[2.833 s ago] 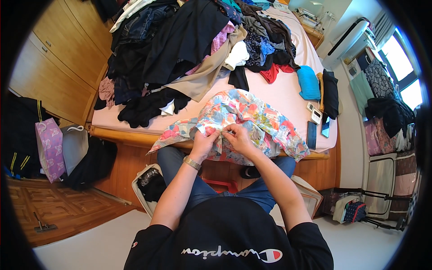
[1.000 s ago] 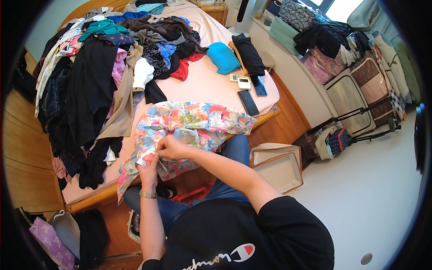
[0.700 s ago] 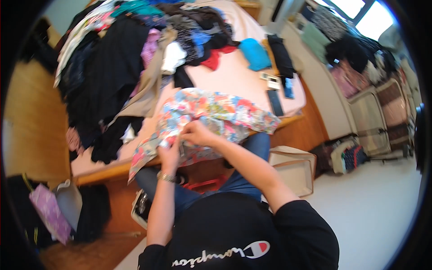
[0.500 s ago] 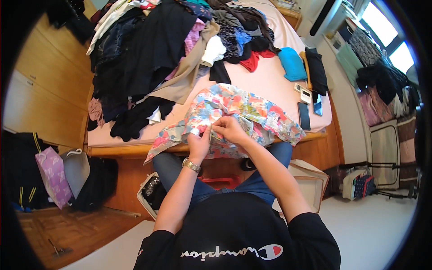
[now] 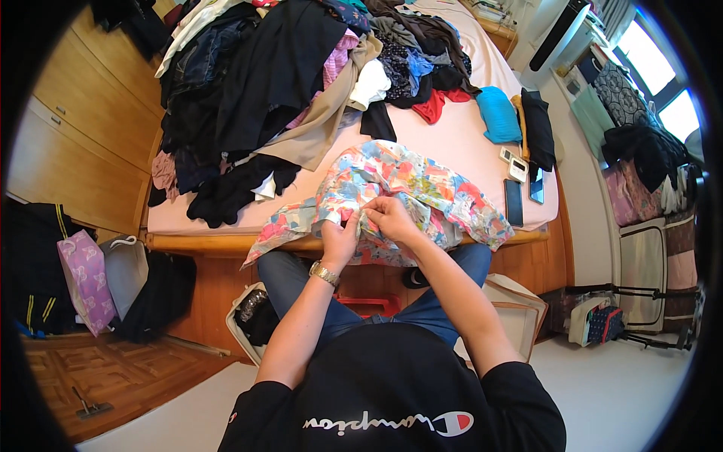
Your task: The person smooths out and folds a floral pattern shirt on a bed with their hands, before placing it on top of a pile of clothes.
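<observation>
A shirt (image 5: pixel 429 184) in a colourful pattern of pink, blue, white and yellow patches lies over the front edge of the bed, partly hanging down above my knees. Its two sleeves spread out to the left and right. My left hand (image 5: pixel 340 235) pinches the fabric near the middle of the shirt. Close beside it, my right hand (image 5: pixel 390 218) pinches the same spot with thumb and fingers. The hands nearly touch, and whatever small part lies between the fingertips is too small to make out.
A large heap of dark clothes (image 5: pixel 271 75) covers the bed's (image 5: pixel 444 139) far left. To the right lie a blue folded bundle (image 5: pixel 498 114), dark rolled cloth (image 5: pixel 537 128) and phones (image 5: pixel 514 202). An open case (image 5: pixel 520 301) and a red object (image 5: pixel 376 303) sit below on the floor.
The whole view has shifted slightly. Both hands stay at the same place on the shirt, with the right fingers moved a little and still pinched.
</observation>
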Demonstrator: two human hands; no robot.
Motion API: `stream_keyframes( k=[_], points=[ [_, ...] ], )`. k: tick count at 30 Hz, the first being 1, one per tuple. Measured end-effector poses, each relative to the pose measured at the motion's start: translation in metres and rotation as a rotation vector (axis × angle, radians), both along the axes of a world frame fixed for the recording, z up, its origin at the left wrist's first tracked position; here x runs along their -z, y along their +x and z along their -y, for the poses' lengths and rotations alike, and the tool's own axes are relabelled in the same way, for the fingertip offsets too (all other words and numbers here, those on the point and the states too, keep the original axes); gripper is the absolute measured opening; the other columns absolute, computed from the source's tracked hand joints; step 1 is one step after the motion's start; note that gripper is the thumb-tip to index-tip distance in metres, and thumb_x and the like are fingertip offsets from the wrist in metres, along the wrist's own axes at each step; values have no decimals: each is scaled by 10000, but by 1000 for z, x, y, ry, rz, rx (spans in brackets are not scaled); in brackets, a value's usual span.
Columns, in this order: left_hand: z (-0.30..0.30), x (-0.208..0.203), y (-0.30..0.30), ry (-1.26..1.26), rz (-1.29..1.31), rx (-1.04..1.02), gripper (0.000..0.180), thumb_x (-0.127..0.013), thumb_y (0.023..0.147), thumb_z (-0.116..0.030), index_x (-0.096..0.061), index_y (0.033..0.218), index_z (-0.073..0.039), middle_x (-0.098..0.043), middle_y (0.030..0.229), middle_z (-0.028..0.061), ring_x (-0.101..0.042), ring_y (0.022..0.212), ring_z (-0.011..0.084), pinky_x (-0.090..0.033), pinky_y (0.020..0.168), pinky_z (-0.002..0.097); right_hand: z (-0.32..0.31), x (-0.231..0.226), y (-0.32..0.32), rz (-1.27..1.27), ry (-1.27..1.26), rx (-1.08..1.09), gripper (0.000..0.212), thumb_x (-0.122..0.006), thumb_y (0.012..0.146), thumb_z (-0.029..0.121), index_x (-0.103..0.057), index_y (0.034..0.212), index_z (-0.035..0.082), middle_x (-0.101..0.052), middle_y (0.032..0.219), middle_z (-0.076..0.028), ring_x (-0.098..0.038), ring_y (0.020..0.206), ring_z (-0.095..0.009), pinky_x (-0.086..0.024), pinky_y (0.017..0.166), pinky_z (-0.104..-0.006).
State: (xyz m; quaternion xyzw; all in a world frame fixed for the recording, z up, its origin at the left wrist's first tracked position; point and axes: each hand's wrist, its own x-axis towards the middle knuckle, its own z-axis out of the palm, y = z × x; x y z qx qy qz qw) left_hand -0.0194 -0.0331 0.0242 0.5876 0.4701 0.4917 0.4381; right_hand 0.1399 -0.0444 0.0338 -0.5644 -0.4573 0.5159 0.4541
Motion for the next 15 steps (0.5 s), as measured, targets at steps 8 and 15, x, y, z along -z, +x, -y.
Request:
stream_keyframes(
  k=[8, 15],
  points=[
    [4, -15, -3, -192, 26, 59, 236, -707, 936, -152, -643, 1046, 46, -684, 957, 65, -596, 836, 117, -501, 754, 295, 3, -13, -2, -81, -67, 21, 136, -664, 923, 57, -693, 1004, -49, -658, 778, -16, -554, 666, -63, -449, 598, -222],
    [6, -12, 3, -57, 99, 6, 216, -691, 939, -144, -661, 995, 62, -715, 904, 91, -624, 793, 125, -512, 719, 316, 1, -12, 1, -234, -100, 36, 145, -707, 868, -14, -653, 999, -42, -679, 822, -52, -620, 704, -93, -497, 640, -218]
  ],
)
